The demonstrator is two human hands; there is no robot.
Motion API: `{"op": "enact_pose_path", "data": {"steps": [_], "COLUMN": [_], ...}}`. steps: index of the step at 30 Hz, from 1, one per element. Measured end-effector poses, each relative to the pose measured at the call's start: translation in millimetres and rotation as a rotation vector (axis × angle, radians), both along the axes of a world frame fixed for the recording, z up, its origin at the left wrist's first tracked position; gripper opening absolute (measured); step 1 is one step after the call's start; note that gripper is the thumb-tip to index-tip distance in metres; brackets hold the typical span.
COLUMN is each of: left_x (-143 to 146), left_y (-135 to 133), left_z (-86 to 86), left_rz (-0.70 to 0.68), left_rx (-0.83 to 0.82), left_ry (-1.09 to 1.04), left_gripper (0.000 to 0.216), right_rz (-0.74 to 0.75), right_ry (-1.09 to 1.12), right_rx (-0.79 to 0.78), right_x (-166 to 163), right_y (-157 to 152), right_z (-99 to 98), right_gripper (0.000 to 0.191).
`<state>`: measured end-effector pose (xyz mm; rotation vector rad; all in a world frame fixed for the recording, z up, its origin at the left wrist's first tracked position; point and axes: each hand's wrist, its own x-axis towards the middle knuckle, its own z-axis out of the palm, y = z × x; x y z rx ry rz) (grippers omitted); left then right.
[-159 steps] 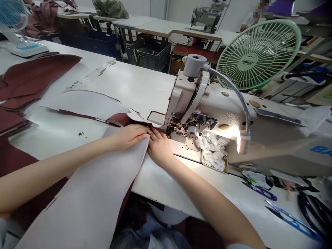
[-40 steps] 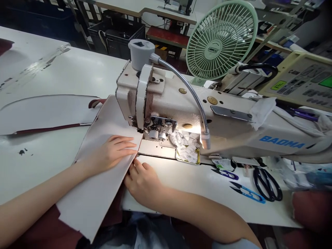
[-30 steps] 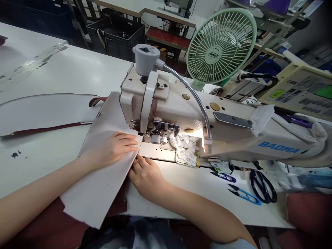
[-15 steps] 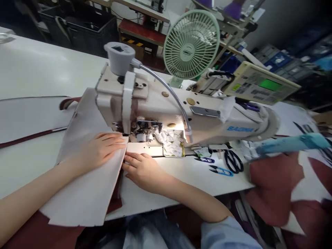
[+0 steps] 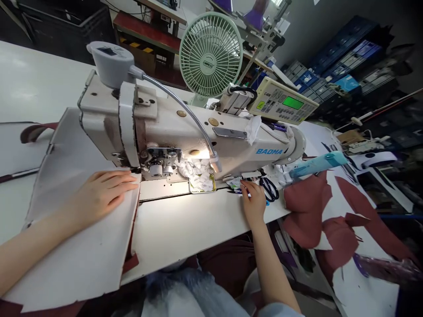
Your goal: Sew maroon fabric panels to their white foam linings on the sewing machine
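Observation:
My left hand (image 5: pixel 102 193) lies flat on a pale panel (image 5: pixel 82 246) with dark red material beneath its edge, fingers stretched out close to the needle area of the sewing machine (image 5: pixel 172 119). My right hand (image 5: pixel 254 202) is at the tool spot on the table, fingers bent and close together over the purple thread snips (image 5: pixel 232 191). Whatever its fingertips hold is hidden. Behind the hand lie black-handled scissors (image 5: pixel 270 189), and a bit of blue snips (image 5: pixel 267 203) shows beside it. A small tin (image 5: pixel 202 190) with white scraps sits on the machine bed.
A green fan (image 5: pixel 208 61) and a control panel (image 5: pixel 286 101) with a lit screen stand behind the machine. A lamp on a bendy stalk (image 5: pixel 180 103) lights the bed. Dark red cut pieces (image 5: pixel 306 202) lie at the right, near a light-blue wrapped bar (image 5: pixel 319 165).
My right hand has left the panel's edge and moved right to the snips. My left hand stays on the panel. The view has turned to the right.

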<state>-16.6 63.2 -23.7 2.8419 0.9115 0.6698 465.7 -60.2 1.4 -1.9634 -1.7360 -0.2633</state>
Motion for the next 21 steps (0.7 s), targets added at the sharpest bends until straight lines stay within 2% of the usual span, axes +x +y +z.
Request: {"op": "enact_pose_path", "data": {"steps": [7, 10, 12, 14, 17, 21], "left_x": [2.2, 3.1, 3.0, 2.9, 3.7, 6.2], "left_y": [-4.8, -5.4, -4.4, -3.4, -3.2, -4.5], "left_z": [1.7, 2.9, 3.2, 4.3, 8.1, 10.3], "left_rz": [0.036, 0.029, 0.026, 0.026, 0.018, 0.057], "left_rx": [-0.052, -0.042, -0.01, 0.012, 0.014, 0.013], "left_ry": [-0.007, -0.024, -0.027, -0.015, -0.009, -0.036], "left_gripper": [0.034, 0.033, 0.032, 0.032, 0.034, 0.032], "right_rz": [0.033, 0.033, 0.058, 0.123, 0.297, 0.54], "right_ry": [-0.037, -0.048, -0.035, 0.024, 0.139, 0.016], "right_rx": [-0.046, -0.032, -0.031, -0.056, -0.139, -0.187], "right_x": [-1.4, -7.6, -23.2, -51.9, -115.5, -210.8], "right_y": [12.0, 6.2, 0.6, -3.1, 2.8, 40.9], "right_z": [-3.6, 5.3, 14.6, 23.3, 29.0, 23.7], "right_gripper": [0.03, 0.031, 0.029, 0.025, 0.021, 0.028]}}
